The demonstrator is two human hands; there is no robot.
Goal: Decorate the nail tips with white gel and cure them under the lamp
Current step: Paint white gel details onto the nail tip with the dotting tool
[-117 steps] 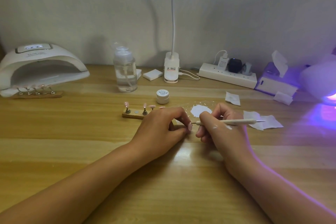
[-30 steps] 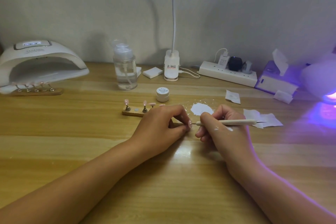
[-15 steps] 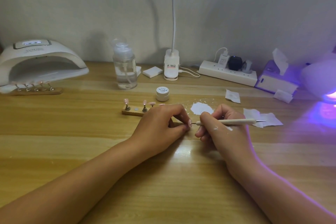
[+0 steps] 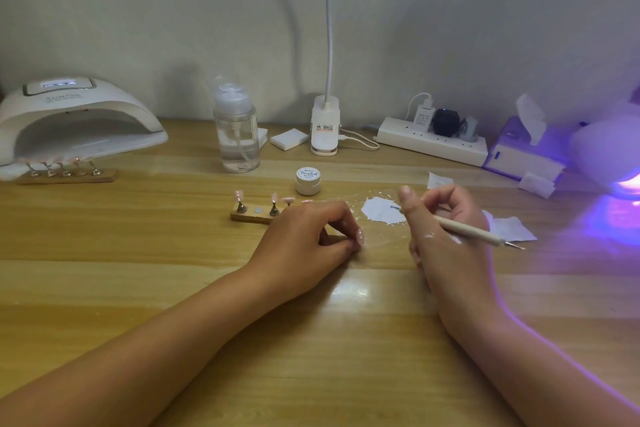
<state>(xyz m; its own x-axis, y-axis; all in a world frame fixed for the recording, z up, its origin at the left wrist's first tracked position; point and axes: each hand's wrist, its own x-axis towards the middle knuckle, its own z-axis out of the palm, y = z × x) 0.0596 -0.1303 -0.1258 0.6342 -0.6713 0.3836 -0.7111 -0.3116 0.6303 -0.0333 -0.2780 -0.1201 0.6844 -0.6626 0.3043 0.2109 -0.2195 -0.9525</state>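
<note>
At a wooden desk [image 4: 173,288], two bare hands over a nail set. Left hand [image 4: 311,239] resting knuckles-up, fingers curled tight, thumb and forefinger pinching a pale pink nail tip [image 4: 360,237] at their very ends, low over the desktop. Right hand [image 4: 443,229] clear of it across a gap, fingers folded round a slim dotting pen [image 4: 474,232], forefinger raised. Fine point of the pen away from the pinched tip, down on a white gel smear [image 4: 381,210]; rear end angled out over paper wipes [image 4: 512,229]. White flecks on the back of that hand.

Behind the left knuckles, a wooden holder [image 4: 252,215] carrying more pink tips on stands, partly hidden. Just beyond, a small lidded gel pot [image 4: 307,180]. Far left, a white curing lamp [image 4: 76,118], with a second rack of tips [image 4: 65,175] at its mouth. Far right, another lamp [image 4: 609,156], glowing violet.
</note>
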